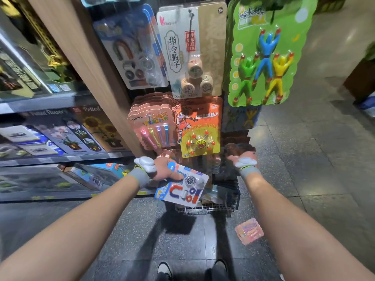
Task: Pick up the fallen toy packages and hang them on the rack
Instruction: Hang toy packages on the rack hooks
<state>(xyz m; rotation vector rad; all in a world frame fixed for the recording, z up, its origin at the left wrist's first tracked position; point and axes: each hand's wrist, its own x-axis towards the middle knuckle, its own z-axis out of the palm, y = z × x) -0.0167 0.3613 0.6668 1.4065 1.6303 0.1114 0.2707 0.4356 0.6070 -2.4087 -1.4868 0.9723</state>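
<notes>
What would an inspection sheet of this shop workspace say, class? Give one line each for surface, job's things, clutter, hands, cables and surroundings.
Surface: dark speckled floor, with shadows.
Job's things: magnet toy package held low before the rack; pink package lying on the floor by the right forearm.
Clutter: nothing seen besides the fallen package.
Hands: left hand grips the magnet toy package; right hand reaches towards the rack's lower part, grip blurred. Both wrists wear grey bands.
Cables: nothing seen.
Surroundings: dice package and green climbing-figures package hanging above; shelves of boxed sets at left.
</notes>
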